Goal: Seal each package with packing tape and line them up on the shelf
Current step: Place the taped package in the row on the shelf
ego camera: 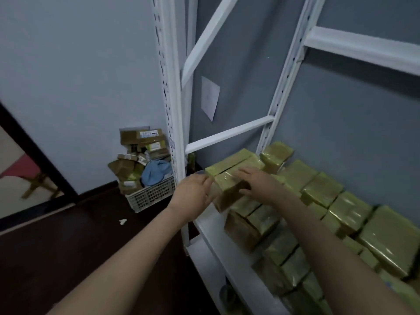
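Observation:
A tape-wrapped yellowish-brown package (229, 185) sits at the left end of the white shelf (241, 262), on top of other packages. My left hand (193, 194) presses against its left side with the fingers fairly straight. My right hand (259, 183) lies over its top and right edge, thumb on the front face. Several more wrapped packages (322, 192) are stacked in rows along the shelf to the right. No tape roll is in view.
A white upright of the shelf frame (170, 92) stands just left of my hands. On the dark floor (68, 246) against the wall sits a white basket (150, 194) heaped with cardboard boxes and a blue cloth. A paper sheet (209, 97) hangs on the grey wall.

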